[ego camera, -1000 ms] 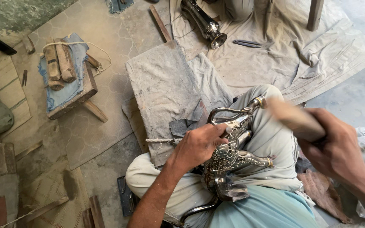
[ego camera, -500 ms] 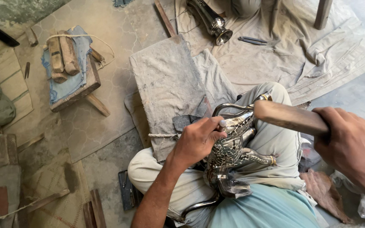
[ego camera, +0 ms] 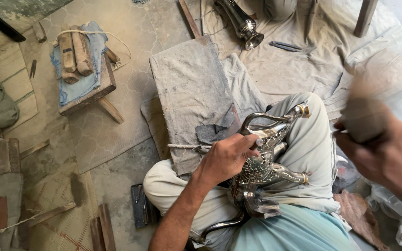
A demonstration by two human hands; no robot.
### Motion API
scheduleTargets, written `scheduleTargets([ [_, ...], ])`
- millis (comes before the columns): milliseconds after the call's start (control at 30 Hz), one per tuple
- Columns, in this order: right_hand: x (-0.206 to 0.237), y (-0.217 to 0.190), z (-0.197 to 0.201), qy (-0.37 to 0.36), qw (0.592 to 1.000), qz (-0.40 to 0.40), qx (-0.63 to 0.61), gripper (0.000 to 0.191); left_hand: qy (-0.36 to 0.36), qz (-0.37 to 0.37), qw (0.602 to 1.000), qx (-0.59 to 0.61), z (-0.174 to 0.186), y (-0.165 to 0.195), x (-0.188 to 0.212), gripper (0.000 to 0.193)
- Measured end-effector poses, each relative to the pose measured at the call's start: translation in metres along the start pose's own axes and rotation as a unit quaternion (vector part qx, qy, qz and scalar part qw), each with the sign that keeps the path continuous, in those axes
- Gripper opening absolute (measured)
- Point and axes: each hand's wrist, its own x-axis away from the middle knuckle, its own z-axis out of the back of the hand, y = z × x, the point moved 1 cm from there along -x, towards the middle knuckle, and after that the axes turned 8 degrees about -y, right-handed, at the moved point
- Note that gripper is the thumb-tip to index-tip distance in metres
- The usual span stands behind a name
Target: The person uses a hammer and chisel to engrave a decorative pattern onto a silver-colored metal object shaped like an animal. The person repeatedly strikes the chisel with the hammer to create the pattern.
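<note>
The left hand (ego camera: 226,158) is clamped around the silver metal figure (ego camera: 264,162), an ornate piece with a patterned body, a curved neck and gold-tipped ends, pinning it across the lap of the seated person; the fingers wrap the upper body of the piece, thumb on top; the figure lies on the pale trousers (ego camera: 312,139), its long curved handle running down past the knee towards the floor. The right hand (ego camera: 378,144) is up at the right of the view, closed around a brown wooden mallet (ego camera: 361,116) which shows only as a blur, well apart from the metal; judging by that raised, blurred head, this is the hammering step, mid-swing, with the piece braced for a blow. The next move, as I read it, calls for a firm hold from the left hand so the figure does not roll on the thigh, and a strike that lands clear of those fingers; they sit close to where the head would come down. Beyond the knees a grey cloth-covered board (ego camera: 189,93) lies on the floor; further off, a small wooden stool (ego camera: 87,90) with wooden blocks on a blue rag, and a shiny metal vase (ego camera: 240,21) lying on the sheet.
</note>
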Motion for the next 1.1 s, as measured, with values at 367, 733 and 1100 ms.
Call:
scheduleTargets([
  [367, 0.004, -0.009, -0.005, 0.022, 0.982, 0.057, 0.181, 0.034, -0.002, 0.008, 1.000, -0.015, -0.001, -0.005, -0.001, 0.052],
  [733, 0.011, 0.000, -0.010, 0.049, 0.966, 0.140, 0.211, 0.046, 0.014, -0.008, 1.000, -0.015, 0.000, -0.006, -0.003, 0.055],
  [1100, 0.022, -0.020, -0.016, 0.060, 0.997, -0.020, -0.051, 0.020, -0.005, -0.010, 1.000, 0.013, 0.001, -0.009, -0.002, 0.056],
])
